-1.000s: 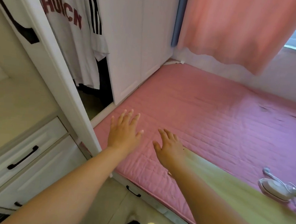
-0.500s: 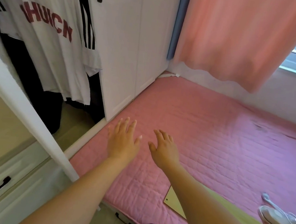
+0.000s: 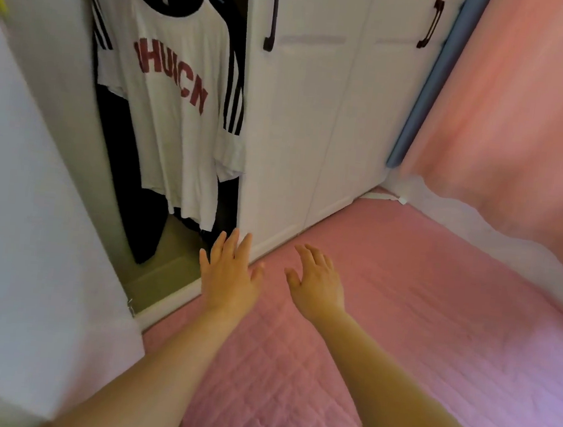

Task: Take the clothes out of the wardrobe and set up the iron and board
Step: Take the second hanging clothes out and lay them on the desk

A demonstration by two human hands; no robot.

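Hands, two: left hand [image 3: 229, 273] and right hand [image 3: 318, 282] spread, empty; one white T-shirt [image 3: 177, 100] hangs.

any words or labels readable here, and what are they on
"HUICN", in red block letters across the chest of the white t-shirt hanging in the open wardrobe; a sleeve fold may hide a letter before it.
No other text can be seen.

Both bare forearms reach forward from the bottom of the view, almost parallel. The left hand [image 3: 229, 273] is held flat, back up, its fingers straight and together. The right hand [image 3: 318, 282] is near it, fingers slightly bent and spread. Both hands seem to hold nothing, though the palms are hidden.
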